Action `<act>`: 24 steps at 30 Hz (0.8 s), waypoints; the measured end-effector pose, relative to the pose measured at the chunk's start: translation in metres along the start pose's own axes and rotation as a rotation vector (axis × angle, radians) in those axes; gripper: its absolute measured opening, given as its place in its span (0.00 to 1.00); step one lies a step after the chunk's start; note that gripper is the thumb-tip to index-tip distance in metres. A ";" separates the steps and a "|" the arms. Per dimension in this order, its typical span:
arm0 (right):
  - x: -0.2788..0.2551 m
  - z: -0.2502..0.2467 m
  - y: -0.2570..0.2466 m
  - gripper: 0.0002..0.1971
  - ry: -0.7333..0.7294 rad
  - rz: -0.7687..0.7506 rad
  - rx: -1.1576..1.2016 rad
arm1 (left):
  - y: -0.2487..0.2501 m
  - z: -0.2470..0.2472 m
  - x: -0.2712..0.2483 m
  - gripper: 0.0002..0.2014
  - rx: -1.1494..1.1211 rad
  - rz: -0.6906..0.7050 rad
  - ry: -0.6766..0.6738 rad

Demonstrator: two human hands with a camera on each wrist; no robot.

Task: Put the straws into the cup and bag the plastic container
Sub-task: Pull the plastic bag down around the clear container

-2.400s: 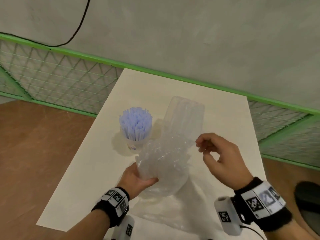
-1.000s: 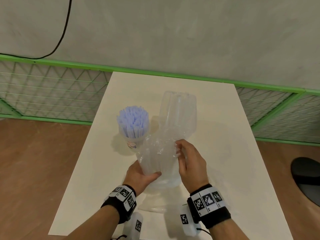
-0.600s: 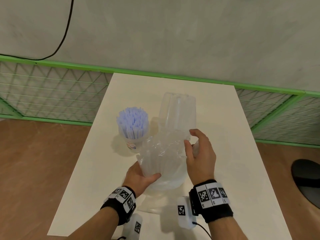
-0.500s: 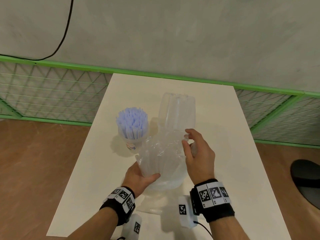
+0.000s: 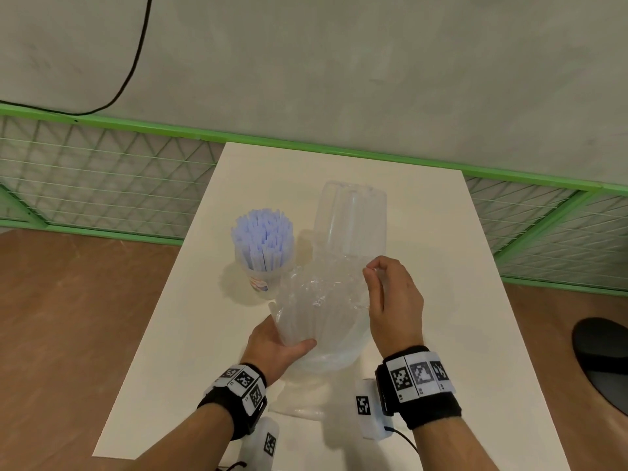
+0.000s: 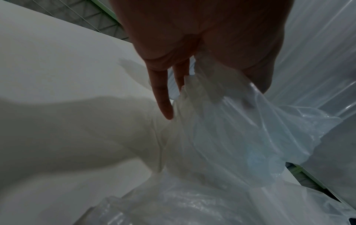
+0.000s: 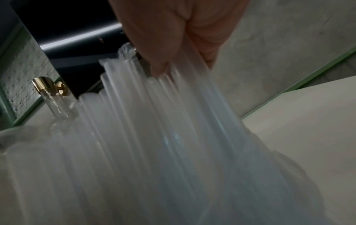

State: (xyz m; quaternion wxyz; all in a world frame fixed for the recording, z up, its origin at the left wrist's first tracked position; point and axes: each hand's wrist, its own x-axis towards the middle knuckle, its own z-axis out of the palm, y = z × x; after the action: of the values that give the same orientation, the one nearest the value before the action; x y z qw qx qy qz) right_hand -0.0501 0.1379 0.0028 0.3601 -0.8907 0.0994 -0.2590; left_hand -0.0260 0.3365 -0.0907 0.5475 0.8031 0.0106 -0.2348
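Observation:
A clear cup (image 5: 261, 282) packed with pale blue straws (image 5: 262, 240) stands left of centre on the white table (image 5: 424, 232). Beside it a tall, ribbed clear plastic container (image 5: 351, 222) leans away from me. Its near end sits inside a crumpled clear plastic bag (image 5: 316, 311). My left hand (image 5: 287, 343) grips the bagged near end from below, thumb on top. The left wrist view shows the bag (image 6: 240, 137) between thumb and fingers (image 6: 161, 99). My right hand (image 5: 372, 269) pinches the bag's rim on the right. In the right wrist view the bag film (image 7: 173, 137) is stretched under the fingertips (image 7: 158, 67).
A green-framed wire mesh fence (image 5: 102, 185) runs behind and beside the table, with a grey wall above. A black cable (image 5: 134, 62) hangs on the wall. Brown floor lies on both sides, and a dark round object (image 5: 605, 362) sits at the right.
My right hand came in from the right, took hold of the bag's rim and slid along it to the right and upward. The left hand has kept its grip.

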 end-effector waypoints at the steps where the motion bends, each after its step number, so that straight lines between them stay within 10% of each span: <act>1: 0.002 -0.003 0.000 0.03 0.015 -0.019 -0.001 | 0.000 0.000 0.000 0.26 -0.003 0.000 0.001; 24: 0.141 -0.153 -0.058 0.17 0.538 -0.055 0.588 | 0.002 0.001 -0.002 0.28 -0.045 -0.020 0.018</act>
State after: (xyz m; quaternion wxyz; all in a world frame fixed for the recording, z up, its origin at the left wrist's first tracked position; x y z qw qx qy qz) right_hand -0.0129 0.0388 0.1905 0.5538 -0.6521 0.0878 -0.5102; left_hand -0.0274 0.3348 -0.0888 0.5628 0.7926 0.0287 -0.2329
